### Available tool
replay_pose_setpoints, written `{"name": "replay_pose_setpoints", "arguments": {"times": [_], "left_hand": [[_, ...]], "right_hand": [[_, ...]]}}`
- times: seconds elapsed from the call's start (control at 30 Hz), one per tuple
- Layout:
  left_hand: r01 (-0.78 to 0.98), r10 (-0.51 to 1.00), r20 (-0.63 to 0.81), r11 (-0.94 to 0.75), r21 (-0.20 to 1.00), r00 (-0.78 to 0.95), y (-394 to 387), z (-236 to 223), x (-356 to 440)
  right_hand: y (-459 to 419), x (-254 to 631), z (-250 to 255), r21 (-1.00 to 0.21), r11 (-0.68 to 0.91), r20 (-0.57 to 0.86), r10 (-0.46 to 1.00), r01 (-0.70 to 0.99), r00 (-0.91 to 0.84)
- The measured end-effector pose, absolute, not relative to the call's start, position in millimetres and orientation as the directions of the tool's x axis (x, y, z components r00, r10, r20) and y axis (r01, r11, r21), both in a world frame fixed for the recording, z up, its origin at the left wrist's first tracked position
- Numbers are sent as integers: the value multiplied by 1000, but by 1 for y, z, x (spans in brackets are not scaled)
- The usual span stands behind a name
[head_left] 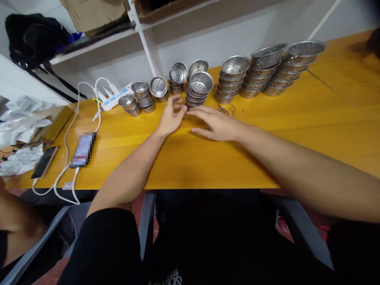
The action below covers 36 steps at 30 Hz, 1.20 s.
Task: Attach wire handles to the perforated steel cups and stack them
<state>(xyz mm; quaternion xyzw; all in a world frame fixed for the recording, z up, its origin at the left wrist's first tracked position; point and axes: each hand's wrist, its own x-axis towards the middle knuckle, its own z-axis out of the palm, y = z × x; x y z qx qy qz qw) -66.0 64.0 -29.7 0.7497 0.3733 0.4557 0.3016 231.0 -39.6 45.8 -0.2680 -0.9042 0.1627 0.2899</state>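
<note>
My left hand (172,117) is at the front left of a stack of perforated metal cups (200,85), its fingers apart and its thumb close to the stack's base. From the right reaches my right hand (218,123), fingers stretched out, fingertips at the foot of the same stack and almost meeting my left thumb. I cannot tell whether the fingertips touch the lowest cup. Neither hand shows anything held. Behind stand shorter stacks of small cups (158,87). Just right of my right fingers lies a small tangle of thin wire-like bits (227,109).
Taller stacks of perforated cups (234,71) line the table's back right. A white power strip (117,97) with cables stands at the back left. Two phones, one a charging phone (83,149), lie left, beside crumpled plastic bags (20,122). A person's arm (18,221) shows at lower left.
</note>
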Motion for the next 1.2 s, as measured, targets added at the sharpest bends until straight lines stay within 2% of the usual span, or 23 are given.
{"name": "replay_pose_setpoints", "arguments": {"times": [0.23, 0.63, 0.83, 1.2], "left_hand": [[277, 808, 398, -540, 795, 435, 54, -23, -71], [309, 825, 366, -515, 799, 430, 47, -24, -61], [337, 826, 358, -518, 787, 435, 45, -25, -63], [340, 797, 354, -549, 764, 490, 45, -26, -65]], "right_hand": [[-18, 248, 37, -498, 704, 387, 703, 507, -596], [-9, 259, 41, -446, 714, 397, 698, 539, -596], [-8, 276, 43, -408, 650, 379, 759, 641, -529], [-13, 282, 51, -451, 566, 379, 821, 690, -427]]}}
